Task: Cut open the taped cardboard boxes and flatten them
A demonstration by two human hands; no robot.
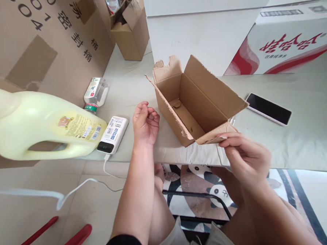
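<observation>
An open-topped brown cardboard box stands slightly turned on the cloth-covered surface, with its flaps raised and torn along the edges. Inside, only bare cardboard and a small folded tab show. My right hand pinches the near right flap of this box between thumb and fingers. Just left of the box, my left hand is palm up, its fingers loosely curled, apart from the box and with nothing visible in it.
A black-screened phone lies to the right. On the left are a white power bank with a cable, a pale yellow jug and a clear bottle. Large cartons and a smaller box stand behind.
</observation>
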